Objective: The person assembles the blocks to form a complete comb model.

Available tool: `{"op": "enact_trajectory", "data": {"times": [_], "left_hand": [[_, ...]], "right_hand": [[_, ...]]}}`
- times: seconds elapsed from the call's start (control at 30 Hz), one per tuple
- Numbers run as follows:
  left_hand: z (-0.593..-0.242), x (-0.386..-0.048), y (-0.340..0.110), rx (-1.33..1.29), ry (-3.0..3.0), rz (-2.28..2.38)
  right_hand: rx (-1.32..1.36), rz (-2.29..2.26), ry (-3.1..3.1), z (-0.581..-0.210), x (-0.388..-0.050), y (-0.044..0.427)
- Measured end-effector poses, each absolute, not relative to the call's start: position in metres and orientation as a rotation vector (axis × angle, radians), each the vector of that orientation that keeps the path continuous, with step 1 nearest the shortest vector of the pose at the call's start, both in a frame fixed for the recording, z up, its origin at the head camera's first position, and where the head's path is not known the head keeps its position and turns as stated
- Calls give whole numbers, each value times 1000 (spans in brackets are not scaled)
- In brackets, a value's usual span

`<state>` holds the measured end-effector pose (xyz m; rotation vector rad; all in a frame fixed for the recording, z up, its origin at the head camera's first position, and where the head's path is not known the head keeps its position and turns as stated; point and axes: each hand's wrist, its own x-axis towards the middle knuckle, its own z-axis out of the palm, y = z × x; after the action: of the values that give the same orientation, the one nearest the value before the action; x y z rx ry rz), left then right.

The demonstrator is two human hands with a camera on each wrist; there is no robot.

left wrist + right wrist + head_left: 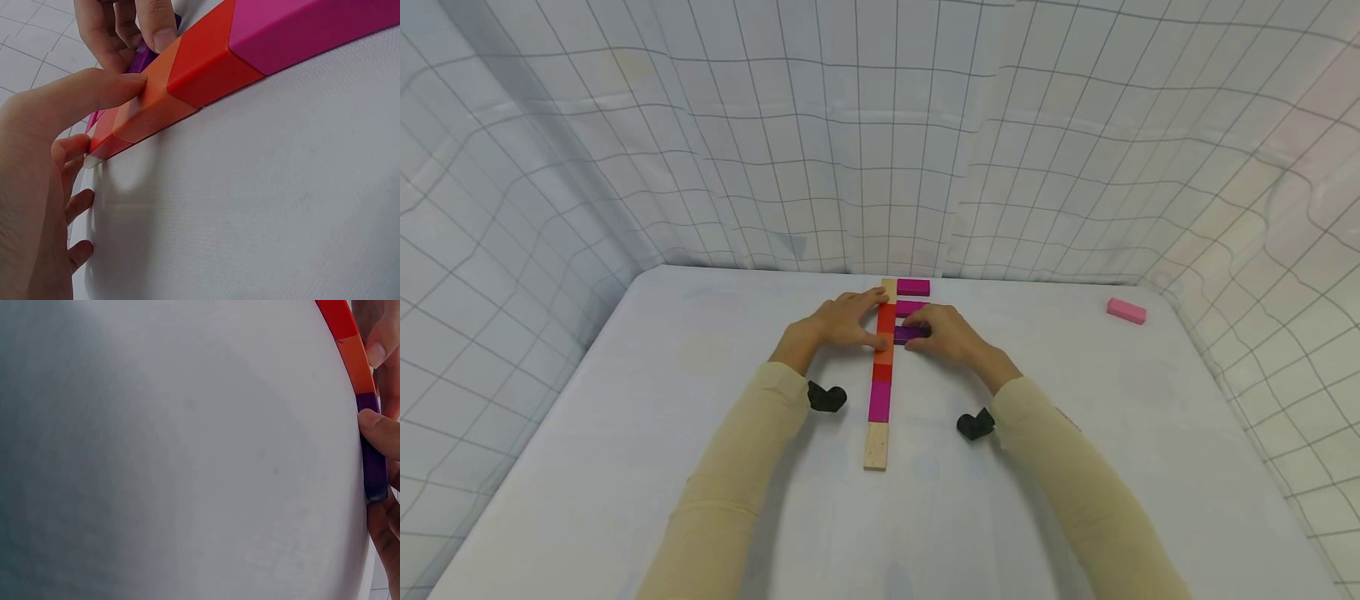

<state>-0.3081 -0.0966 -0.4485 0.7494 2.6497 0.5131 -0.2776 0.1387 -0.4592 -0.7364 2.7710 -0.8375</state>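
A straight row of coloured blocks runs away from me, with an orange block [883,353], red blocks [203,59], a magenta block [880,402] and a pale wooden block [876,446] at the near end. My left hand [844,320] rests against its left side, the thumb straight on the orange part and a fingertip near the far end. Thumb and fingers of my right hand [951,332] pinch a dark purple block [373,453]. One end of that block meets the row's right side, at a right angle to it.
Two more magenta blocks, the farther one [913,287] and a nearer one [910,308], also stick out rightward from the row. A pink block [1126,311] lies apart at the far right of the white table [625,467]. Grid-patterned curtains [887,167] hang behind and beside it.
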Motion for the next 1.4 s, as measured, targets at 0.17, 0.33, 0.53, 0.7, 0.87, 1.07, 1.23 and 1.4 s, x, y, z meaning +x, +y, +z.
{"op": "enact_trajectory", "data": {"times": [0.17,0.33,0.53,0.7,0.87,1.07,1.23,1.4], "left_hand": [[-448,-310,-98,761,2644,508],[-449,-311,-98,764,2635,510],[-450,-311,-98,755,2636,515],[-450,-310,-97,749,2629,524],[-448,-309,-97,762,2634,529],[-449,-309,-97,801,2647,522],[-447,-307,-97,793,2643,522],[-447,-307,-97,777,2644,511]], "right_hand": [[-751,-834,2774,-459,-278,138],[-712,-800,2773,-456,-277,140],[-697,-779,2776,-452,-277,153],[-657,-792,2753,-447,-276,169],[-590,-811,2748,-439,-274,188],[-568,-865,2777,-428,-269,219],[-532,-878,2803,-419,-266,245],[-510,-872,2826,-414,-263,268]]}}
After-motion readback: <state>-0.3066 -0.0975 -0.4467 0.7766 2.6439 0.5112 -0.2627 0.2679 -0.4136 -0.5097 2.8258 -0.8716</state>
